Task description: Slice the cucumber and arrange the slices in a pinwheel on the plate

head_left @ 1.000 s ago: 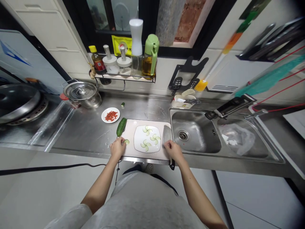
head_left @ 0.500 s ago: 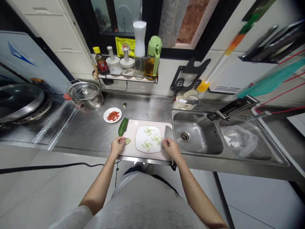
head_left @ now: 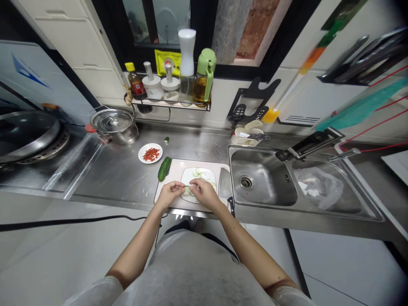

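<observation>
Above the left part of the white square plate (head_left: pixel 210 174), my left hand (head_left: pixel 170 195) pinches thin cucumber slices (head_left: pixel 187 191). My right hand (head_left: pixel 204 194) meets it there, fingertips closed on the same slices. More cucumber slices (head_left: pixel 198 172) lie in a curved pinwheel at the plate's far side; others are partly hidden under my right hand. The plate rests on a pale cutting board (head_left: pixel 176 169). A cut cucumber (head_left: pixel 164 168) lies at the board's left edge. Along its right side is a kitchen knife (head_left: pixel 225 182) with a black handle.
Left of the board stand a small plate (head_left: pixel 142 157) of chopped red pieces and a cucumber end (head_left: pixel 166 139). A lidded steel pot (head_left: pixel 123 134) is farther back. The sink (head_left: pixel 264 182) borders the board on the right. A seasoning rack (head_left: pixel 172 103) hangs behind.
My left hand has moved right from the board to over the plate, bringing cucumber slices. My right hand has come left from the plate's right edge to meet it.
</observation>
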`<state>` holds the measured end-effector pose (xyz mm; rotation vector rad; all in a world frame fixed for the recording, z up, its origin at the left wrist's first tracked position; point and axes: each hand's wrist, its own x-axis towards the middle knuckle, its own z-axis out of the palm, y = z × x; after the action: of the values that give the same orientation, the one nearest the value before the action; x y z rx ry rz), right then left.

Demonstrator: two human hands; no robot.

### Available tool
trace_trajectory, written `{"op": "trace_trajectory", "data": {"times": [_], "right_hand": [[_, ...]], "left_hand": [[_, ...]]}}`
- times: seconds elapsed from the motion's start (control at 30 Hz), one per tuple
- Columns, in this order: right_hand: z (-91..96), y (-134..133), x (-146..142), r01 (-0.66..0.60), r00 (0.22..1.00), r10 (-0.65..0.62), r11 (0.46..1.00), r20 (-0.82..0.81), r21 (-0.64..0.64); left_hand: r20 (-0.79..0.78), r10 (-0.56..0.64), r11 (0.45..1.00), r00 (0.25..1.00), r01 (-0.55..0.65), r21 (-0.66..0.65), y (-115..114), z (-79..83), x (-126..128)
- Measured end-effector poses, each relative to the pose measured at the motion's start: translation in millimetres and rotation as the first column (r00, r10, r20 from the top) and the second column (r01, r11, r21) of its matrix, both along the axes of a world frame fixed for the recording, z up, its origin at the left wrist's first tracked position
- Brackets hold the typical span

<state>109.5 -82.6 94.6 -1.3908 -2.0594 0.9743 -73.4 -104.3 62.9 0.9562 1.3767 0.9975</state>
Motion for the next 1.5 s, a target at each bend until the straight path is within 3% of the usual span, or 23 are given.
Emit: {"op": "trace_trajectory", "data": {"times": [0.17,0.27,0.4,0.57,0.73,0.9,1.13,1.33,1.5], "right_hand": [[1.7,1.6,2.7,-0.026,1.0,0.026,0.999,0.012,0.025],[1.7,1.3,7.1,-0.011,1.0,0.011,0.999,-0.017,0.035],[4.0,1.3,11.1,0.011,0.997,-0.007,0.999,-0.079,0.052],[9.3,1.5,13.9,0.0,0.989,0.011,0.997,-0.148,0.077],[11.2,0.4,16.8,-0.024,0.986,0.041,0.994,-0.159,0.103],[8.7,0.3,19.9,-0.029,0.988,0.049,0.99,-0.145,0.136],[8.0,0.4,20.9,-0.021,0.993,0.036,0.991,-0.115,0.134],[4.1,2.3,18.9,-0.029,0.99,0.037,0.997,-0.135,0.067],[-3.8,3.4,15.3,0.025,0.978,-0.035,0.999,-0.207,-0.047]], "left_hand": [[0.044,-0.045,0.997,0.998,0.042,0.057,0.7,10.4,16.3],[0.033,-0.001,0.998,0.999,-0.001,0.064,1.6,11.9,19.2],[0.082,0.07,0.996,0.994,-0.064,-0.067,0.5,14.0,22.8],[0.315,0.049,0.964,0.948,0.038,-0.263,-2.3,23.1,31.0],[0.452,0.09,0.938,0.887,0.077,-0.339,-0.8,29.2,33.9],[0.494,0.091,0.943,0.865,0.084,-0.321,2.5,33.6,33.6],[0.464,0.131,0.961,0.876,0.003,-0.277,8.3,36.2,32.8],[0.405,0.113,0.983,0.907,-0.041,-0.181,12.0,33.9,33.1],[0.353,0.081,0.996,0.932,-0.063,-0.061,13.5,30.1,33.5]]}}
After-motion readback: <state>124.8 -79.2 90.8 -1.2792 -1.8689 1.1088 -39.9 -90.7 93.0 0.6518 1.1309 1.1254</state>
